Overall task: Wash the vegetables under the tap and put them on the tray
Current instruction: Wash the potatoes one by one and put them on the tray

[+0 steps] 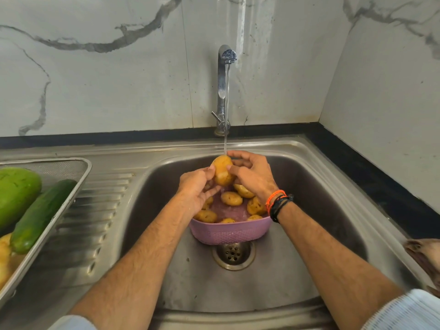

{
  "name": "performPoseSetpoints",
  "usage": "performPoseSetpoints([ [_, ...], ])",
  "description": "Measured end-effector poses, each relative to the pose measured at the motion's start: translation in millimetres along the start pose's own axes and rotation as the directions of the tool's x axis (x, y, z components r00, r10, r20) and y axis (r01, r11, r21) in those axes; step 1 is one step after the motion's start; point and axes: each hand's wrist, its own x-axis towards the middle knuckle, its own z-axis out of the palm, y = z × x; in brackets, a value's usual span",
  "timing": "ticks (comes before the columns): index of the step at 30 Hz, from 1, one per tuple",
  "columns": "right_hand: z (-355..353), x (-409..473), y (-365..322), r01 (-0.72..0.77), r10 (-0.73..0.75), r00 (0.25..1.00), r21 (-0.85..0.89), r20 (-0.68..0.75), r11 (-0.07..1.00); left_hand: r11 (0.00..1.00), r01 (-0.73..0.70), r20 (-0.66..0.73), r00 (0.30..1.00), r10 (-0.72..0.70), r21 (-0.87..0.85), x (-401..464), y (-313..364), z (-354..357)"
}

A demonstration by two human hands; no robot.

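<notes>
A yellow potato is under the running water from the tap, above the sink. My left hand holds it from the left and my right hand grips it from the right, fingers curled over its top. Below them a purple basket in the sink holds several more potatoes. On the draining board at the left stands a metal tray with a cucumber, a large green vegetable and some yellow potatoes at its near end.
The steel sink has its drain just in front of the basket. A ribbed draining board lies between sink and tray. Marble walls close the back and right. A brownish cloth lies at the right edge.
</notes>
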Motion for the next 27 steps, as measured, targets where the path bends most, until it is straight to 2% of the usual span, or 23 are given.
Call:
performPoseSetpoints([
  [2,0,1,2,-0.02,0.019,1.0,0.041,0.02,0.999,0.999,0.045,0.052,0.998,-0.044,-0.018,-3,0,2],
  [4,1,1,2,0.0,0.0,0.998,0.01,0.065,1.0,0.998,0.053,0.082,0.995,-0.049,-0.047,-4,0,2],
  [6,-1,-3,-3,0.068,-0.047,0.989,-0.144,0.143,0.987,0.995,0.024,0.07,0.997,-0.018,-0.092,-5,-1,3],
  [8,-3,-7,-7,0.171,-0.096,0.971,-0.356,0.218,0.919,0.995,-0.012,0.033,0.999,0.016,-0.095,-5,-1,2],
  [10,-4,-12,-8,0.252,-0.135,0.953,-0.463,0.271,0.85,0.997,-0.019,0.01,1.0,0.019,-0.071,-6,-1,1],
  [16,0,-10,-3,0.31,-0.176,0.936,-0.48,0.304,0.821,0.999,-0.005,0.037,0.999,0.007,-0.048,-8,2,1],
  [22,4,-10,0,0.291,-0.241,0.956,-0.469,0.165,0.834,0.997,-0.026,-0.033,0.999,0.024,-0.077,-7,2,0],
  [27,4,-15,-8,0.331,-0.222,0.938,-0.501,0.265,0.8,0.999,-0.033,0.005,0.999,0.033,-0.042,-8,2,2],
])
